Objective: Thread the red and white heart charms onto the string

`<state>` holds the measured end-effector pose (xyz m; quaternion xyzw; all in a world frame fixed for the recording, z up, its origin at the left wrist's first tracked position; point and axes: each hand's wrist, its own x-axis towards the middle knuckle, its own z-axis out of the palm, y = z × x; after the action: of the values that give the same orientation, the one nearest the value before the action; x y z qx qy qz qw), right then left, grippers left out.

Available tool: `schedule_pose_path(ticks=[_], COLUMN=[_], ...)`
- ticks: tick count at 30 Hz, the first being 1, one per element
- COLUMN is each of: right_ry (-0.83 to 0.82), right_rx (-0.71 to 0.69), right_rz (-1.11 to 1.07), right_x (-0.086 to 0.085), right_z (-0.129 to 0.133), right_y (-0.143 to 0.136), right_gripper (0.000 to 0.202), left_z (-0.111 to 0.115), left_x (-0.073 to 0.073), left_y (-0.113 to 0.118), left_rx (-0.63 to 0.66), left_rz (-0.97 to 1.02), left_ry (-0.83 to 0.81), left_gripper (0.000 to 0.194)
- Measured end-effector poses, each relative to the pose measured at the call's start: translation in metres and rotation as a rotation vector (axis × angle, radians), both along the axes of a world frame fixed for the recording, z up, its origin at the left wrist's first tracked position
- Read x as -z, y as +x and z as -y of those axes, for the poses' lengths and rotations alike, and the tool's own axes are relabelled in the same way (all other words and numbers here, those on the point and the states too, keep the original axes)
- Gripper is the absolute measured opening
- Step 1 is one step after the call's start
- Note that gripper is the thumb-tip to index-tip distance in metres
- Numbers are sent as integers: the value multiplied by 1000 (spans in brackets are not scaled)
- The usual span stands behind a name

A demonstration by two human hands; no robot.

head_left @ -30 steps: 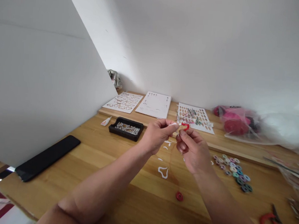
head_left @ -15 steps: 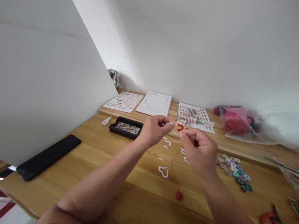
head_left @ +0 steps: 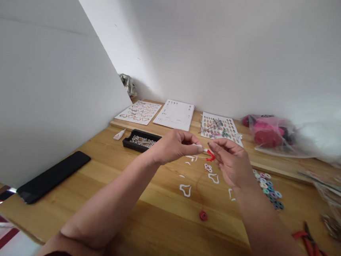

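Note:
My left hand [head_left: 180, 147] pinches a thin white strip between thumb and fingers. From its end sticks out a small curved piece wrapped in red thread [head_left: 211, 156], between my two hands. Close against that piece is my right hand [head_left: 230, 159], thumb and forefinger pressed together at the join of white and red; what lies in this pinch is too small to make out. A fine red thread hangs below and runs to a red bobbin [head_left: 203, 215] on the wooden table. White paper cut-outs [head_left: 185, 190] lie beneath my hands.
A black tray of beads [head_left: 141, 140] and a glue tube [head_left: 119, 134] stand left. A black phone [head_left: 54, 177] lies near the left edge. Thread bobbins [head_left: 269, 188] and red-handled pliers [head_left: 312, 248] are right. Behind are printed sheets [head_left: 174, 114] and plastic bags [head_left: 273, 133].
My right hand has moved up to the white-red join and tilted, nearer my left hand. The red-wrapped piece now sits lower and turned. The view has shifted slightly.

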<state>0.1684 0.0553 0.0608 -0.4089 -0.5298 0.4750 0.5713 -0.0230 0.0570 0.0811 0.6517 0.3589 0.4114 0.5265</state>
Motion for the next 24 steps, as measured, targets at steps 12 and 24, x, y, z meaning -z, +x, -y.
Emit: schedule_pose_path(ticks=[12,24], right_ry=[-262,292], right_rx=[-203,184], right_rz=[-186,333], right_x=[9,-8], right_z=[10,21], right_y=[-20,-1], right_gripper=[26,10], left_z=[-6,-1], left_x=[2,1], left_y=[7,1], left_rx=[-287,-243], left_rz=[235,-137], left_ry=[28,123], left_gripper=[22,22])
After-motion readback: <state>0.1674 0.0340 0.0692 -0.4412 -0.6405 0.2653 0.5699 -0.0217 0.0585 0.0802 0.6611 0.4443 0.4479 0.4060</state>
